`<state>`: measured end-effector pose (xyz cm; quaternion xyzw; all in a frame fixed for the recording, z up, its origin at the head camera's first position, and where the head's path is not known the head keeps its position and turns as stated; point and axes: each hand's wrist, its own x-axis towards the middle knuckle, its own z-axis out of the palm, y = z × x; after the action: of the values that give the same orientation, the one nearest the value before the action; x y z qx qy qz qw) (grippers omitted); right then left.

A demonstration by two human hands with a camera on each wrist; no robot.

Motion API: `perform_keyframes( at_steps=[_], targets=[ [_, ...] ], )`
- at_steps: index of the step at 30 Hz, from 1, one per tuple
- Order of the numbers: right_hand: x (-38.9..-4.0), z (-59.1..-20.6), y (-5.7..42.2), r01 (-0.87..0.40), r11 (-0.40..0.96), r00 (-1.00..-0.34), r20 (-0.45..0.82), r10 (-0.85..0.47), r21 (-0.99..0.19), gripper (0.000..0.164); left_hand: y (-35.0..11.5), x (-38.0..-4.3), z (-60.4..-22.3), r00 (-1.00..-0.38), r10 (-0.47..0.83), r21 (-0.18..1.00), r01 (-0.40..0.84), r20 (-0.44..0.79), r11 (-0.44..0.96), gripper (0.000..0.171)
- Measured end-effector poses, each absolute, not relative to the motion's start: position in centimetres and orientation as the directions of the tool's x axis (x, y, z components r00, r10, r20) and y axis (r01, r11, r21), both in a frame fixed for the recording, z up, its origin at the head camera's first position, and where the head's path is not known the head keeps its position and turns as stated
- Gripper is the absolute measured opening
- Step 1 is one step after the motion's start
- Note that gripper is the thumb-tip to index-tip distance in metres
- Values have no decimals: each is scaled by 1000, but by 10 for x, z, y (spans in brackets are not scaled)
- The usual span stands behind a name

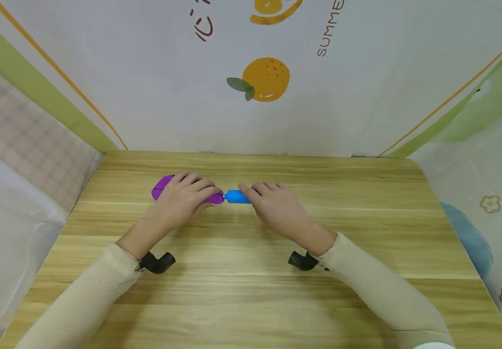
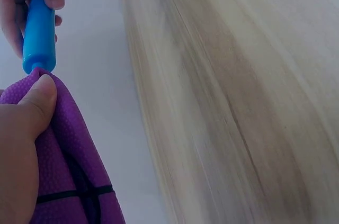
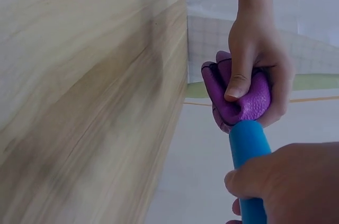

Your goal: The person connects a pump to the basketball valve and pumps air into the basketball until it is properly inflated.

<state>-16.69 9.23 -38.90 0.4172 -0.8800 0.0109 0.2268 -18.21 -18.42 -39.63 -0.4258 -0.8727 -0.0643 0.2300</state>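
Note:
My left hand [image 1: 184,198] grips a limp, folded purple ball [image 1: 161,187] with black lines and a pebbled skin. In the left wrist view, the thumb presses on the ball [image 2: 74,134] close to the tip of a blue hand pump [image 2: 40,38]. My right hand [image 1: 280,208] holds that pump [image 1: 235,196] by its barrel, pointing it left at the ball. In the right wrist view, the pump's end [image 3: 247,142] meets the ball's folded skin [image 3: 256,99]. How deep the tip sits is hidden.
Both hands are above a wooden table [image 1: 233,291]. A white cloth printed with an orange [image 1: 266,80] hangs behind its far edge. Black curved pieces [image 1: 158,263] stick out at both wrists. A blue shape [image 1: 469,240] shows beyond the right edge.

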Motion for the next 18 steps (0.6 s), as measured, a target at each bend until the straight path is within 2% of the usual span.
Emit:
perform_keyframes(
  at_steps=[8, 13, 18],
  targets=[
    [-168, -378, 104, -758, 651, -585, 399, -706, 39, 51, -190, -184, -394, -538, 706, -74, 770, 461, 634, 31],
    [-170, -378, 115, -781, 624, -566, 433, -702, -10, 54, -193, -186, -393, -542, 702, -68, 768, 461, 637, 32],
    [-171, -385, 127, -821, 569, -515, 481, -710, -40, 62, -196, -188, -395, -541, 700, -62, 769, 466, 636, 32]
  ],
)
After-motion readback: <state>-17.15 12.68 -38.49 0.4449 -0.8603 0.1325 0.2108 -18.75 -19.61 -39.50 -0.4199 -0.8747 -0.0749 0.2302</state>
